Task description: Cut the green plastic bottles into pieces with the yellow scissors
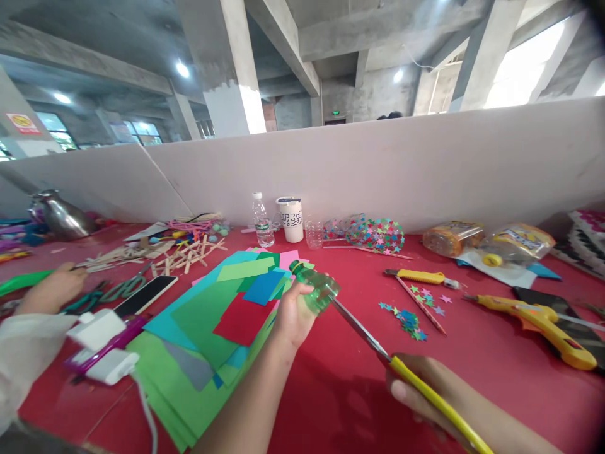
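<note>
My left hand [293, 313] is wrapped round the cut-off top of a green plastic bottle [319, 290], whose green cap points up and to the left. In my right hand [423, 384] is a pair of scissors with yellow handles [437, 400]. Their metal blades reach up-left, and the tips meet the open lower edge of the bottle piece. Whether the blades are apart cannot be made out. Part of the handles is hidden by my right fingers. Beneath my left forearm lie sheets of coloured paper [201, 320].
Star sequins [410, 323], a yellow box cutter [420, 275] and a yellow hot glue gun [543, 321] lie right. A clear water bottle [263, 221] and white cup [290, 219] stand behind. Another person's hand [54, 287] is at left, near a phone [147, 295] and power strip [106, 343].
</note>
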`<move>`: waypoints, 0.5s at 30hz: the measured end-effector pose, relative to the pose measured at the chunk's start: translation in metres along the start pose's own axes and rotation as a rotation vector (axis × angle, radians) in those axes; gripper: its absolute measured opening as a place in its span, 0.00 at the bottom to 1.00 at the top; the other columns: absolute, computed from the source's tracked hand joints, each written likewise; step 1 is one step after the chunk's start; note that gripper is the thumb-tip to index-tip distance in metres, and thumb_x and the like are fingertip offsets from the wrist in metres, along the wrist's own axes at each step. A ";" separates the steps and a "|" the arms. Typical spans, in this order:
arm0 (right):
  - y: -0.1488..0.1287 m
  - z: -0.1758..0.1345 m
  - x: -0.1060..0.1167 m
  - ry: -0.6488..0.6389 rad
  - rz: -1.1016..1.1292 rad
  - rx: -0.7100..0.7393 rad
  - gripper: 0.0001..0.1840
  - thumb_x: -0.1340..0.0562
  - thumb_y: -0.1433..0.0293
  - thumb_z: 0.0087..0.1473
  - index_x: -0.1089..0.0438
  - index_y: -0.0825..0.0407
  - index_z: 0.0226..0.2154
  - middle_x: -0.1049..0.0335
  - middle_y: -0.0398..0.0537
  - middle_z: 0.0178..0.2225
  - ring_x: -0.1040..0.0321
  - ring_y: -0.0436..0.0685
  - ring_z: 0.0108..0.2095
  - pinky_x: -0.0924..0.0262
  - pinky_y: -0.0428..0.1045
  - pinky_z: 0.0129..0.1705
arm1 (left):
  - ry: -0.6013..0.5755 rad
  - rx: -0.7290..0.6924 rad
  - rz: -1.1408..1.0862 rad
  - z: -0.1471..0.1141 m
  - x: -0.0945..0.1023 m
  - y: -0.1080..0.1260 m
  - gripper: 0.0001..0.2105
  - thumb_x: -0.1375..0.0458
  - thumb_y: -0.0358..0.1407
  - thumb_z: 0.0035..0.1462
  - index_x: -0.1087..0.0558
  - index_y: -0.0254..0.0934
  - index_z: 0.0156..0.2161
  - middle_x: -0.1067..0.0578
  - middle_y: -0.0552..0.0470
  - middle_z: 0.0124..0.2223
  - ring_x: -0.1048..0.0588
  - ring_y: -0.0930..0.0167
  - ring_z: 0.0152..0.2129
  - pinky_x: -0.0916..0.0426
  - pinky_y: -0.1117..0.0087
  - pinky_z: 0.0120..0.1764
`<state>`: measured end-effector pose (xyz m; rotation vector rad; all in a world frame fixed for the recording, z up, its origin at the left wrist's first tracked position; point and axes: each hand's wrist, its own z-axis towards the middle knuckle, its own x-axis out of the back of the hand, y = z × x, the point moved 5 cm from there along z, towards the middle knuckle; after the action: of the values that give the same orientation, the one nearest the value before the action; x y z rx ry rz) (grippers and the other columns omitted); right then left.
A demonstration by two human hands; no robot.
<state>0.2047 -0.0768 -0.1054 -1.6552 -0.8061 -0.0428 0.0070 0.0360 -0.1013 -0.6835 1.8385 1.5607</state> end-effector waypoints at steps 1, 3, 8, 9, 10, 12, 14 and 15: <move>0.000 0.000 -0.001 0.001 0.025 -0.008 0.35 0.48 0.33 0.48 0.41 0.49 0.27 0.39 0.41 0.27 0.42 0.52 0.26 0.47 0.47 0.27 | -0.014 0.005 0.009 -0.001 -0.002 -0.001 0.12 0.43 0.26 0.42 0.27 0.33 0.36 0.20 0.47 0.34 0.22 0.59 0.42 0.30 0.54 0.50; 0.002 0.001 -0.002 -0.005 0.074 -0.018 0.34 0.49 0.34 0.49 0.42 0.49 0.27 0.42 0.39 0.25 0.44 0.50 0.24 0.48 0.45 0.24 | -0.041 0.016 0.027 -0.002 -0.004 -0.002 0.13 0.43 0.26 0.42 0.27 0.34 0.37 0.20 0.47 0.36 0.22 0.58 0.44 0.31 0.53 0.50; 0.011 0.003 -0.005 -0.028 0.155 -0.009 0.34 0.48 0.34 0.49 0.44 0.48 0.26 0.47 0.34 0.20 0.49 0.46 0.18 0.52 0.43 0.18 | -0.082 0.012 0.082 -0.003 -0.003 -0.005 0.14 0.41 0.27 0.42 0.27 0.35 0.38 0.20 0.48 0.37 0.22 0.58 0.42 0.30 0.54 0.48; 0.012 0.003 -0.005 -0.023 0.158 -0.013 0.33 0.48 0.34 0.49 0.44 0.48 0.26 0.47 0.34 0.20 0.48 0.46 0.18 0.51 0.43 0.18 | -0.083 0.003 0.095 -0.002 -0.003 -0.006 0.13 0.40 0.28 0.43 0.27 0.35 0.38 0.20 0.48 0.37 0.22 0.58 0.42 0.30 0.55 0.48; 0.011 0.003 -0.005 -0.019 0.158 -0.019 0.33 0.48 0.34 0.49 0.44 0.48 0.26 0.46 0.34 0.20 0.48 0.46 0.18 0.51 0.43 0.19 | -0.082 -0.008 0.109 -0.002 -0.002 -0.006 0.12 0.39 0.28 0.43 0.27 0.35 0.38 0.20 0.49 0.36 0.22 0.59 0.41 0.29 0.56 0.47; 0.009 0.001 -0.005 -0.012 0.153 -0.040 0.33 0.47 0.35 0.49 0.44 0.48 0.27 0.47 0.34 0.20 0.47 0.46 0.19 0.51 0.42 0.19 | -0.076 -0.037 0.139 -0.002 -0.002 -0.007 0.12 0.37 0.28 0.44 0.27 0.36 0.37 0.20 0.50 0.35 0.21 0.60 0.40 0.29 0.57 0.46; 0.005 -0.001 -0.006 -0.011 0.150 -0.059 0.34 0.47 0.33 0.48 0.43 0.49 0.27 0.48 0.34 0.21 0.48 0.46 0.20 0.51 0.42 0.20 | -0.068 -0.070 0.167 -0.002 -0.003 -0.007 0.11 0.35 0.29 0.45 0.27 0.36 0.37 0.20 0.50 0.35 0.21 0.62 0.39 0.28 0.59 0.45; 0.003 -0.002 -0.007 -0.010 0.140 -0.064 0.35 0.47 0.33 0.47 0.43 0.49 0.27 0.48 0.34 0.22 0.48 0.46 0.20 0.51 0.43 0.20 | -0.065 -0.085 0.179 -0.002 -0.004 -0.006 0.10 0.35 0.30 0.46 0.27 0.36 0.36 0.20 0.50 0.35 0.21 0.62 0.39 0.28 0.59 0.45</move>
<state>0.2021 -0.0816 -0.1107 -1.7697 -0.7010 0.0380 0.0139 0.0330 -0.1023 -0.5111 1.8359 1.7636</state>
